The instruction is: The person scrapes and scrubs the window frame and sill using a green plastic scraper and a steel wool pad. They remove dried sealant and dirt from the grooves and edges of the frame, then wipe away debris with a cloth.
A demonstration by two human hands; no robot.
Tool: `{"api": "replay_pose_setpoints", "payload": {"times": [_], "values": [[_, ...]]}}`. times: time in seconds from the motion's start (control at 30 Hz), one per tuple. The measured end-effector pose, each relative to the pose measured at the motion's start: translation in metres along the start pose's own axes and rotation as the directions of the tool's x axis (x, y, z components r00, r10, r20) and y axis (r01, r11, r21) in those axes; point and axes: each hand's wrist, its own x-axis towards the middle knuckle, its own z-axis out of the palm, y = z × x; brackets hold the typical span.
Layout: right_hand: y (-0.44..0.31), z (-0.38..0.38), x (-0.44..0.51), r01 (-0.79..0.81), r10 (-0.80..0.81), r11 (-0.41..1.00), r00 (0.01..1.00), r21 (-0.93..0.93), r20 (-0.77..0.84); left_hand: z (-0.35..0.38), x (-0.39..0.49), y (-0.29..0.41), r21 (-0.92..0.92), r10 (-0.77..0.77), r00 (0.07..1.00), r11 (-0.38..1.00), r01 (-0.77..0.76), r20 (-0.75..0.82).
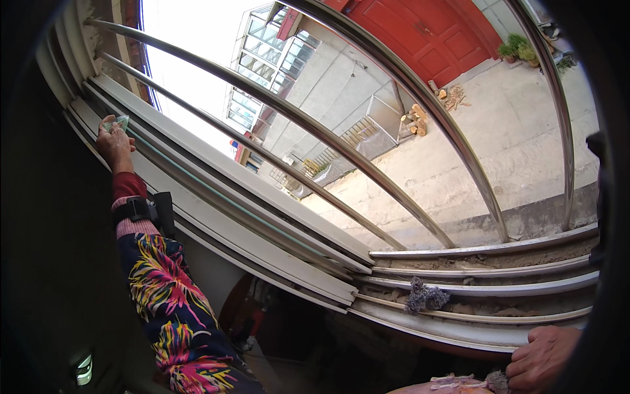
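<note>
My left hand point(116, 140) reaches up to the far left, beside the white window frame point(162, 157), and pinches a pale green cloth or sheet point(118, 123). At the lower right, my right hand point(544, 359) is curled against the window's bottom edge, with a grey, dusty clump point(497, 381) by its fingers. Whether the hand grips that clump cannot be told. A dark grey-purple, fuzzy clump point(424, 296) lies across the sill tracks point(492, 317), which hold brown dirt.
Several curved metal security bars point(305, 123) cross the window opening. Outside are a concrete yard, a red double door point(428, 34), cut logs point(416, 120) and potted plants point(517, 49). Dark, unclear items lie below the frame inside.
</note>
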Motion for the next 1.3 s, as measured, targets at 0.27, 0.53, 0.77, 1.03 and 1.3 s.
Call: {"api": "replay_pose_setpoints", "payload": {"times": [0.27,0.53,0.77,1.03,1.3], "values": [[0.002,0.003,-0.001,0.004,-0.004,1.000,1.000,0.002,0.007,0.012,-0.018,-0.003,0.100,-0.061,0.997,0.993,0.056,0.051],[0.005,0.006,-0.001,0.056,-0.056,0.997,0.998,-0.058,0.009,0.001,-0.034,-0.018,0.225,0.148,0.968,0.955,-0.193,0.204],[0.016,-0.002,0.001,0.211,-0.068,0.949,0.864,-0.234,0.499,0.001,-0.089,-0.031,0.253,0.338,0.871,0.863,-0.438,0.357],[0.016,0.002,-0.002,0.241,-0.110,0.925,0.910,-0.295,0.400,-0.010,-0.206,0.009,0.319,0.320,0.858,0.829,-0.459,0.401],[0.020,0.004,-0.004,0.269,-0.140,0.923,0.900,-0.273,0.413,-0.028,-0.322,0.053,0.152,0.161,0.712,0.922,-0.355,0.684]]}}
